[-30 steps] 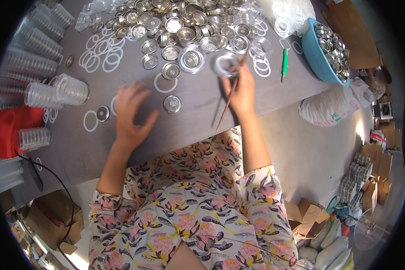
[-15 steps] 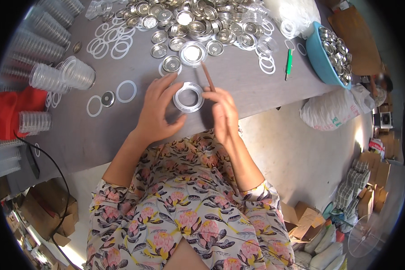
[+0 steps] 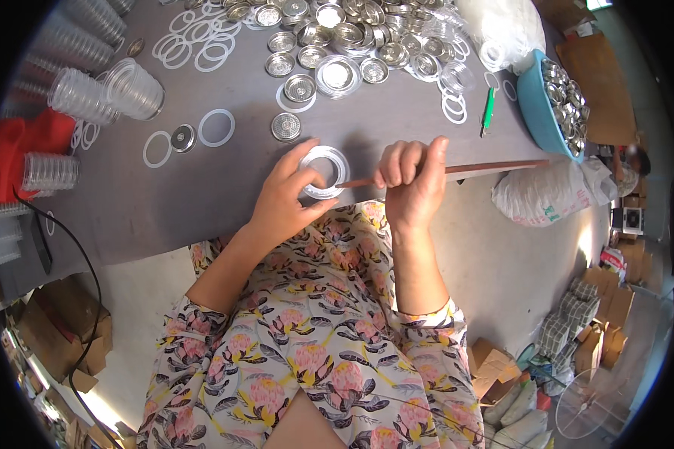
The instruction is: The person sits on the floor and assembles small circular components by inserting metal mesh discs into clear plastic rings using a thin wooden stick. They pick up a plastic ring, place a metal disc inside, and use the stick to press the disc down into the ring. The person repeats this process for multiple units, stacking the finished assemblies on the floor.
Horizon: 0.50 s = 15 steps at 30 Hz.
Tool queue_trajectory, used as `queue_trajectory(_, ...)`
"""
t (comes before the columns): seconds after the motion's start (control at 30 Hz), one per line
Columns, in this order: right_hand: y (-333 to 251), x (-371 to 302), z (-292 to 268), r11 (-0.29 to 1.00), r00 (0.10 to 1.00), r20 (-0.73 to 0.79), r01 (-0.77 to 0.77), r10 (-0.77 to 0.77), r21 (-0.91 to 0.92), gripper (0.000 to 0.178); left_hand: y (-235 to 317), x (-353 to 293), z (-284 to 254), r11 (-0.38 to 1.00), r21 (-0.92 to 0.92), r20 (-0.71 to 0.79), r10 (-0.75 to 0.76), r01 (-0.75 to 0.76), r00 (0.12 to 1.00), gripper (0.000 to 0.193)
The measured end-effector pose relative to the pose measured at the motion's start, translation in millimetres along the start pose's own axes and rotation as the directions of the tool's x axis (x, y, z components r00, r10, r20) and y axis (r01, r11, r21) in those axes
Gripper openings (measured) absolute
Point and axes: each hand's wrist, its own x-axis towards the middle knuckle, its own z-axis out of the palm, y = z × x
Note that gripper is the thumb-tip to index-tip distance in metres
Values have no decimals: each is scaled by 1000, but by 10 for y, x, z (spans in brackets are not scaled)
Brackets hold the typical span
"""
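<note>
Left hand (image 3: pixel 278 198) cupped — right hand (image 3: pixel 413 187) clenched

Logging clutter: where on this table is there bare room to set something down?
Two patches look bare: one between the black cable and the left hand, below two loose white rings; another between the right hand and the green tool, above the brown rod. Crowded: the far side, with heaped metal caps, and the left, with stacked clear cups.

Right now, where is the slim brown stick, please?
In the head view, the slim brown stick runs from the centre toward the right, gripped in the right hand, its left end at the clear plastic ring in the left hand.
</note>
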Motion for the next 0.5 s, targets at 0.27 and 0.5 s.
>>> queue_trajectory(0.27, 146, 47, 45, 971, 977, 24, -212, 210, 115, 56, -21, 27, -7, 998, -58, 0, -3, 3, 1000, 31)
queue_trajectory(0.5, 364, -47, 244, 977, 996, 62, -69, 58, 199, 55, -29, 36, -1, 994, -88, -7, -59, 58, 998, 44)
